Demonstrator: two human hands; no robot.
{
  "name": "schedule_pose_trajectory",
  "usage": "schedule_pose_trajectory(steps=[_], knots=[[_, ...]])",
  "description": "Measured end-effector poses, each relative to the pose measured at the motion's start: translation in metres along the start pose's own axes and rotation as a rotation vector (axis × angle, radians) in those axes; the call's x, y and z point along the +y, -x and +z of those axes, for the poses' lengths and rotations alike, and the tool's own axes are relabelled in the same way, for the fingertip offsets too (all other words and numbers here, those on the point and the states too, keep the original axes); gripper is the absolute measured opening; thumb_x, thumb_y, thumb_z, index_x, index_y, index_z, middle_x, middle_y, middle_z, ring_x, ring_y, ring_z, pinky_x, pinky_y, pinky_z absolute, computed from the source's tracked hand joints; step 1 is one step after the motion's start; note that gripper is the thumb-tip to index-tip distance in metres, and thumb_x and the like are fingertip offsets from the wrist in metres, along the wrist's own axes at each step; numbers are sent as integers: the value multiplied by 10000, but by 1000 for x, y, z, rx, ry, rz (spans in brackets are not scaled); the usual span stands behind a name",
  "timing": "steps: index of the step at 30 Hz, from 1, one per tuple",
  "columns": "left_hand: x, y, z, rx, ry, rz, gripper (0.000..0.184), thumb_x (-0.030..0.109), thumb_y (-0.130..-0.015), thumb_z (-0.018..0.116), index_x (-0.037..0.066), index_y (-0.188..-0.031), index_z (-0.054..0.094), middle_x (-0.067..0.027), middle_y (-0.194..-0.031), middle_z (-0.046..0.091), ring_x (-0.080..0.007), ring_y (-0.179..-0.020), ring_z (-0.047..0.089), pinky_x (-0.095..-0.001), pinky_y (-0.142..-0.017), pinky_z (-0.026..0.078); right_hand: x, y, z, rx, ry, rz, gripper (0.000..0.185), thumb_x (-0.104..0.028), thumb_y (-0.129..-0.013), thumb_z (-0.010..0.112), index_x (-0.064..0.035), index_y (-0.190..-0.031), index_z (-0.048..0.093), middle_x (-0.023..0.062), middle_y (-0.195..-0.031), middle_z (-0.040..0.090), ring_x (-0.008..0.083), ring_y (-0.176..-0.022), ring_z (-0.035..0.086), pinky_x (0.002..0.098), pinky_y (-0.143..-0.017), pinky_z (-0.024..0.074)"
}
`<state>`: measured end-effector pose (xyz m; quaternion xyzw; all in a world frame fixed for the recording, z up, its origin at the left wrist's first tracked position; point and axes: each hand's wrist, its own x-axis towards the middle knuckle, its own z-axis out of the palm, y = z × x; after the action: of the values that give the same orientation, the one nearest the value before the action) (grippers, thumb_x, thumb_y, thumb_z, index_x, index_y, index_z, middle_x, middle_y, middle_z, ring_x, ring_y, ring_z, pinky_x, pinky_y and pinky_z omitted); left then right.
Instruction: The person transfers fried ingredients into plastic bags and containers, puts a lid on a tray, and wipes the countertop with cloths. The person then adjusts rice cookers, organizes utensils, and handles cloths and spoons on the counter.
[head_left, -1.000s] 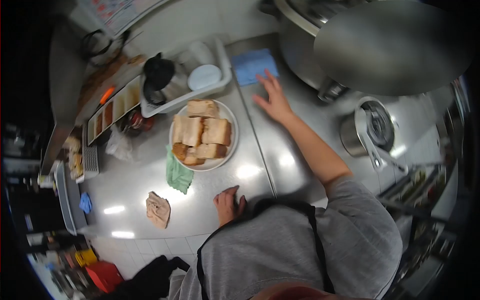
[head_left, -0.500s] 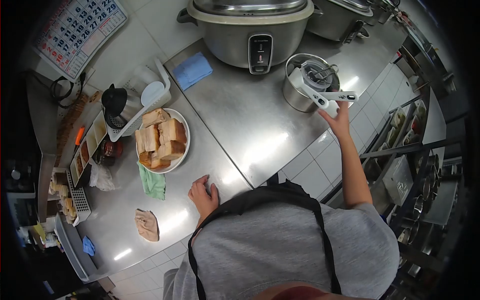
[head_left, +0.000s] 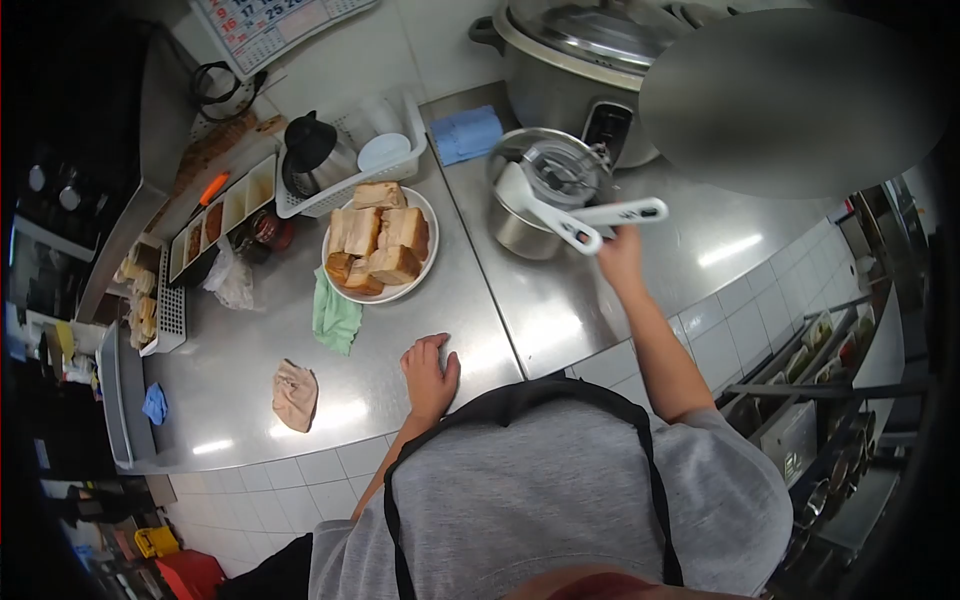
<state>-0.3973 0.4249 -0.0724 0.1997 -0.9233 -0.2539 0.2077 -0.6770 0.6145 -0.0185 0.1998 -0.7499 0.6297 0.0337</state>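
Note:
My right hand [head_left: 622,262] is at the near right side of a metal pot [head_left: 530,238], closed on it; its fingertips are partly hidden behind white utensil handles. Inside the pot stand a clear plastic container [head_left: 563,172] and utensils with long white handles [head_left: 622,212] that lean over the rim towards me. My left hand [head_left: 430,380] lies on the steel counter [head_left: 400,330] near its front edge, fingers apart and holding nothing. Beyond it is a white plate [head_left: 433,250] piled with thick blocks of pork belly [head_left: 378,235].
A green cloth [head_left: 336,318] and a beige cloth [head_left: 295,395] lie left of my left hand. Behind the pot are a folded blue cloth [head_left: 467,135] and a large rice cooker [head_left: 555,85]. A white basket [head_left: 345,190] holds a jug. A blurred patch covers the upper right.
The pot with its utensils has slid left along the counter, closer to the plate and blue cloth, with my right hand on it. My view has turned; my left hand stays on the counter.

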Motion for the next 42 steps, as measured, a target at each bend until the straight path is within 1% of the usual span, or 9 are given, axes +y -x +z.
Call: schedule_pose_trajectory(steps=[6, 13, 23, 26, 29, 31, 35, 37, 42], knots=[[1, -1, -3, 4, 19, -13, 323, 142, -729, 622, 73, -1035, 544, -69, -993, 560, -241, -963, 512, -396, -870, 326, -21, -87, 113, 23, 160, -257, 510, -188, -599, 808, -23, -1019, 571, 104, -1057, 463, 245, -943, 521, 309, -695, 509], [-2, -3, -1, 15, 15, -40, 324, 140, -708, 647, 83, -1014, 558, -64, -973, 566, -227, -964, 523, -390, -859, 329, -11, -165, 175, 18, 209, -213, 618, -266, -589, 819, -70, -1106, 543, 120, -1169, 426, 298, -1005, 517, 376, -865, 439], [2, -7, -1, 3, -3, -105, 317, 141, -719, 651, 96, -1021, 565, -44, -967, 573, -207, -947, 535, -386, -859, 334, 15, -182, 196, 15, 368, -101, 691, -334, -640, 783, -71, -1202, 479, 189, -1257, 380, 357, -1090, 488, 412, -894, 433], [3, -7, -2, 12, -4, -83, 325, 120, -704, 664, 88, -1011, 563, -38, -962, 574, -202, -935, 535, -372, -853, 334, 7, -188, 179, -241, 552, -78, 638, -302, -728, 710, -94, -1264, 432, 225, -1399, 250, 375, -1195, 408, 420, -948, 399], [2, -11, -3, 24, 12, -83, 335, 94, -687, 671, 79, -1002, 560, -34, -947, 576, -198, -915, 537, -364, -849, 333, -53, -190, 133, -308, 334, -74, 369, -168, -774, 644, -89, -1114, 522, 172, -971, 628, 298, -924, 612, 385, -752, 492], [4, -9, -3, 48, 11, -72, 326, 93, -689, 668, 79, -997, 561, -38, -948, 575, -202, -916, 537, -367, -849, 332, -93, -204, 132, -151, 149, -378, 166, -105, -783, 606, -61, -940, 574, 128, -740, 639, 280, -761, 644, 366, -648, 497], [5, -9, -4, 39, 11, -74, 314, 91, -693, 664, 77, -989, 563, -43, -943, 574, -206, -916, 536, -370, -851, 331, -129, -260, 185, -413, 785, -653, 172, -127, -746, 623, -70, -909, 631, 143, -834, 644, 288, -802, 635, 370, -661, 499], [5, -9, -3, 32, 5, -89, 306, 100, -698, 668, 79, -985, 565, -39, -944, 576, -203, -911, 538, -371, -851, 330, -116, -271, 225, -639, 1302, -532, 204, -138, -721, 644, -43, -900, 664, 147, -883, 652, 275, -876, 639, 353, -687, 503], [0, -8, -4, -10, 36, -115, 281, 148, -732, 642, 88, -999, 577, -48, -956, 570, -205, -946, 530, -377, -853, 340, -63, -275, 264, -647, 1408, -247, 246, -128, -697, 644, -90, -936, 690, 112, -1011, 653, 268, -958, 625, 390, -766, 501]])
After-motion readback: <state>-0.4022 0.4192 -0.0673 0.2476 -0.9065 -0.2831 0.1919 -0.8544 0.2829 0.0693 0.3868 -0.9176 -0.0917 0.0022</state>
